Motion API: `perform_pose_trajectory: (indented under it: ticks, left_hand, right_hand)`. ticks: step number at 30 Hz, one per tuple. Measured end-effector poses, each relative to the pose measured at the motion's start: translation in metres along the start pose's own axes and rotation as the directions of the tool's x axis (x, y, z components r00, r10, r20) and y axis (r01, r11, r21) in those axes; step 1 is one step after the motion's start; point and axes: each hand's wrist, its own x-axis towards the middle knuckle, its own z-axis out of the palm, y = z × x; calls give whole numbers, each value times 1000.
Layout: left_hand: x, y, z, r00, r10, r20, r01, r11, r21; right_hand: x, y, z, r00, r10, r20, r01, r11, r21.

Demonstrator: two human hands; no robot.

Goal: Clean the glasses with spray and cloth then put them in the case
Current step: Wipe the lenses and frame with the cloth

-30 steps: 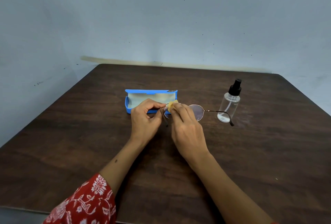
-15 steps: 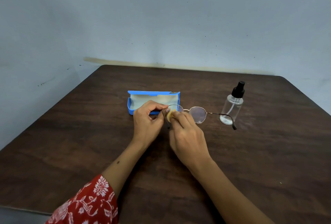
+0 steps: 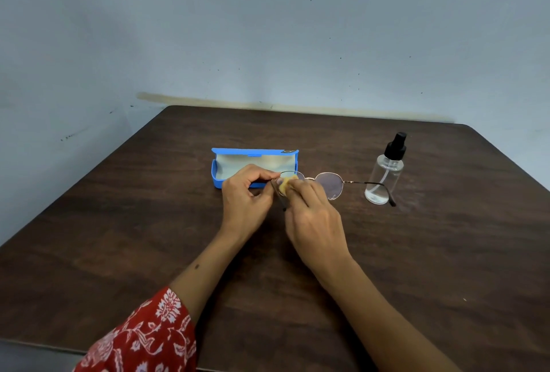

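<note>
Thin metal-framed round glasses [image 3: 330,185] are held above the table's middle, arms unfolded. My left hand [image 3: 245,197] pinches the frame at its left hinge. My right hand [image 3: 312,216] presses a small yellow cloth [image 3: 286,185] against the left lens, which is mostly hidden by the cloth and fingers. The right lens and right arm stick out to the right, free. An open blue glasses case [image 3: 220,179] with a pale lining lies just behind my left hand. A clear spray bottle [image 3: 384,172] with a black pump top stands upright to the right, behind the right arm's tip.
The dark wooden table [image 3: 148,237] ends at a grey-blue wall at the back. A red floral sleeve [image 3: 143,339] covers my left upper arm at the bottom edge.
The cloth has slid down and leftward over the left lens, from its top rim to its lower left. The left hand keeps the same grip. The view has shifted slightly.
</note>
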Motion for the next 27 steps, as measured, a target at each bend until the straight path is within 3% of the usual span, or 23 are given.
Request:
perform_pose_trajectory:
  ticks: [4,11,17,23,27]
  left_hand:
    - [0,0,1,1000,-5,1,5,1000,3]
    - [1,1,0,1000,-30,-6,30,999,-24]
    - [1,1,1,1000,-20,8,20,1000,5]
    - [2,-1,0,999,-44,-7,44,999,-15]
    - [2,1,1,1000,-28,1,28,1000,-3]
  right_hand:
    - [7,4,4,998,63,-3,-63,998,-27]
    - [-1,-3,-2,1000,-19,12,19,1000,25]
    - [11,7,7,998,52,-43,-52,999,-14]
    - [2,-2,1,1000,1,7,-1,999,34]
    - [10,7,4,997,54,-52,-54,999,0]
